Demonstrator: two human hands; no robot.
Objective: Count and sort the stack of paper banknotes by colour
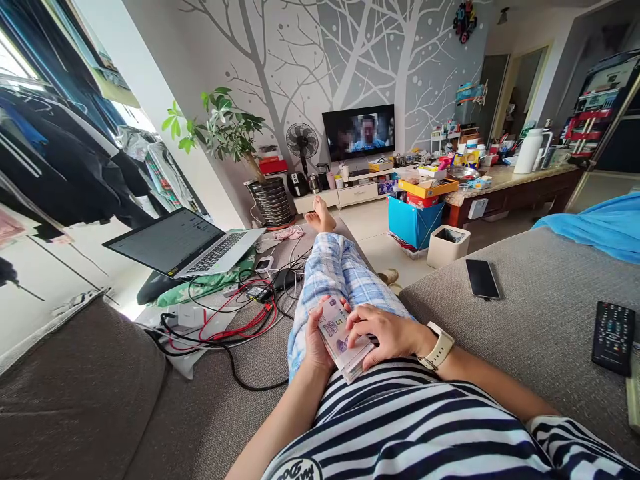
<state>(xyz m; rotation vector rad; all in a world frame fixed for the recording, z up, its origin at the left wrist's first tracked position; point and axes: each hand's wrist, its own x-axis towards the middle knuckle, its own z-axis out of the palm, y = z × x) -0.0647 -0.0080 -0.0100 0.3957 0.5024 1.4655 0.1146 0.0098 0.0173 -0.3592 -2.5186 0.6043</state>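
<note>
Two hands on one banknote stack, held over the lap at the shirt hem. Left hand wraps the stack from its side. Right hand lies over it, fingers bent onto the top note; can't tell if it pinches one. Pale watch on that wrist.

Containers, L to R: dark ribbed pot with a leafy plant in it; blue bin with boxes on top, yellow one uppermost; pale waste bin, dark liner inside; white jug upright on the cluttered table, contents hidden.

Surface/room, same order: hanging clothes; open laptop on green patterned cloth; tangled red, black and white cables on the grey sofa; fan; TV on, showing a person, tree-mural wall behind; phone, screen dark; remote near it; blue fabric on the sofa.

Writing: laptop text too small; shirt patch cut off at frame edge, "Do" legible; "5" on the top note; coloured numerals on the wall clock.
</note>
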